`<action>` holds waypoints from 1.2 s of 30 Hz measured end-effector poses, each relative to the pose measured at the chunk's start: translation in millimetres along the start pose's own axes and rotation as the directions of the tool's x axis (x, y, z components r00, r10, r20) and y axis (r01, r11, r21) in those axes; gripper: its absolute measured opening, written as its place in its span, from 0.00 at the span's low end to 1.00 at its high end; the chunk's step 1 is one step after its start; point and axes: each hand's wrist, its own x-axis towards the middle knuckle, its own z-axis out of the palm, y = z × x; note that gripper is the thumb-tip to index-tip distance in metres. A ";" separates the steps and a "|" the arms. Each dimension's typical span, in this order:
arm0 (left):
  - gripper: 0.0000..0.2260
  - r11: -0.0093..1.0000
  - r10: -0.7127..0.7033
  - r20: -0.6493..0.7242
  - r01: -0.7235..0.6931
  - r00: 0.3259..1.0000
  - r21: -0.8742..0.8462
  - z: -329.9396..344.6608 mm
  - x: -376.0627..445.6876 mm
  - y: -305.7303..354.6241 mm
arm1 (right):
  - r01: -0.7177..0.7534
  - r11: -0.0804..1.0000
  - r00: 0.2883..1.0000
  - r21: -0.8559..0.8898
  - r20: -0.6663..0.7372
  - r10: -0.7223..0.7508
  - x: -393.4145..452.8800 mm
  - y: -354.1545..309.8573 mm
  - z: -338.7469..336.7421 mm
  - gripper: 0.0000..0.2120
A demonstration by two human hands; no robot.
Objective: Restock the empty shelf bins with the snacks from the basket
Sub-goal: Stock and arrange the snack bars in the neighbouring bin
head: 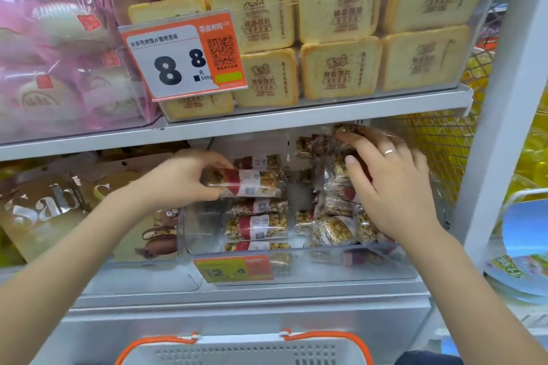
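Observation:
A clear plastic shelf bin (302, 264) on the lower shelf holds several wrapped nut-and-grain snack bars with red and white labels. My left hand (181, 178) pinches one snack bar (252, 185) by its left end, held level above a neat stack of bars (258, 225) in the bin's left half. My right hand (394, 184), wearing a ring, lies with spread fingers on a loose pile of bars (335, 187) in the bin's right half, its fingertips curling over the top packets. The white basket with orange handles (246, 350) shows at the bottom edge; its inside is out of view.
The shelf above carries a clear bin of toast-shaped packs (335, 18) with an orange price tag (184, 56). Pink bags (59, 47) fill the upper left. Brown packets (59, 207) sit left of the snack bin. A white upright post (498, 127) and yellow mesh (439, 151) stand to the right.

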 end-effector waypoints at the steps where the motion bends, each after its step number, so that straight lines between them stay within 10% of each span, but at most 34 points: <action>1: 0.18 0.997 0.009 0.073 -0.014 0.997 0.079 8.2 11.9 -0.6 | -0.005 1.000 1.000 0.004 -0.006 0.005 0.1 -0.7 0.9 0.18; 16: 0.16 0.992 0.002 0.269 -0.035 0.963 0.118 60.4 71.1 6.4 | -0.014 1.000 1.000 -0.026 0.012 0.014 -1.8 -0.3 -0.9 0.18; 20: 0.18 0.996 0.049 0.178 -0.035 0.983 -0.077 63.2 69.5 16.8 | -0.008 0.999 1.000 -0.044 0.025 0.009 -3.6 -0.3 -2.3 0.18; 30: 0.12 0.992 -0.068 0.163 0.050 0.984 0.113 58.6 60.4 21.8 | 0.012 0.998 0.998 -0.065 0.060 -0.009 -4.9 1.8 -7.1 0.19; 34: 0.13 0.949 -0.084 -0.051 0.064 0.995 -0.308 49.3 53.5 38.8 | 0.000 0.999 0.998 -0.036 0.056 0.002 -2.7 1.3 -6.9 0.18; 36: 0.09 0.735 -0.101 -0.126 -0.012 0.987 -0.678 37.5 42.9 69.0 | -0.005 1.000 0.999 -0.004 0.034 0.005 -1.7 -0.3 -5.5 0.18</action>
